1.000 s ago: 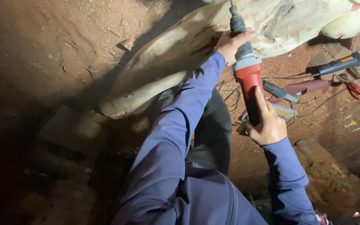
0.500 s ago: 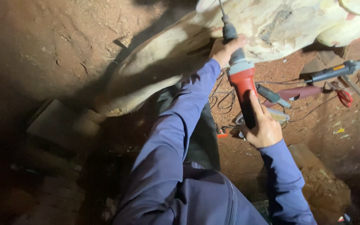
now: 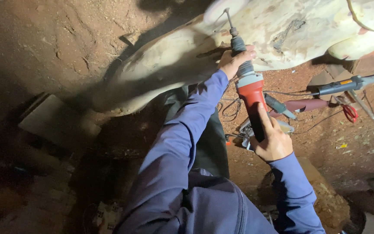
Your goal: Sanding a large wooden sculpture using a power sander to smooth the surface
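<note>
Both hands grip a red-bodied grinder (image 3: 251,97) against pale carved wood (image 3: 291,30); left hand (image 3: 234,60) wraps the neck. Right hand (image 3: 273,141) clasps the rear, fingers closed.

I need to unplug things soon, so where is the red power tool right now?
In the head view the red power tool sits right of centre, gripped by the left hand near its neck and the right hand at its rear, its tip against the pale carved wood.

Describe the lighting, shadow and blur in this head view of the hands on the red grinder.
Head view: light falls on the pale carved wood; the left side sinks into dark shadow; the spinning disc is motion-blurred; the left hand, right hand and red grinder look sharp.
</note>
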